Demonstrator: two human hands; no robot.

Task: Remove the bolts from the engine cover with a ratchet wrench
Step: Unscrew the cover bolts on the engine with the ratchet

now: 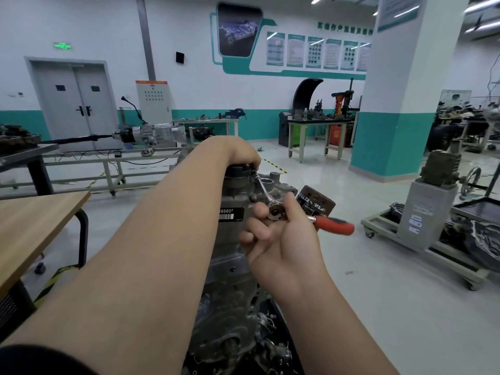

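**Both hands on the ratchet wrench at the top of the engine**

Nearest the camera, the grey engine [230, 266] stands between the person's two forearms, with a black label of white digits and a barcode on its upper casing. The right hand [278, 239] is at the engine's upper right, palm turned toward the camera. Its fingers [257, 231] are curled round the chrome head of the ratchet wrench [276, 212], and the red handle sticks out to the right past the hand. From that head a slim extension bar [262, 186] slants up and left to the engine's top end. There the left hand [238, 152] lies over a black round cap [237, 170], its fingers curled down and closed on the bar's far tip. The bolt itself is hidden beneath them.

To the left stands a wooden desk [40, 220]. Farther right on the pale floor is a wheeled stand [422, 212] carrying machinery. Beyond, a drivetrain rig [140, 132] rests on a long frame before grey double doors [74, 104], and a white and teal pillar [392, 104] rises on the right.
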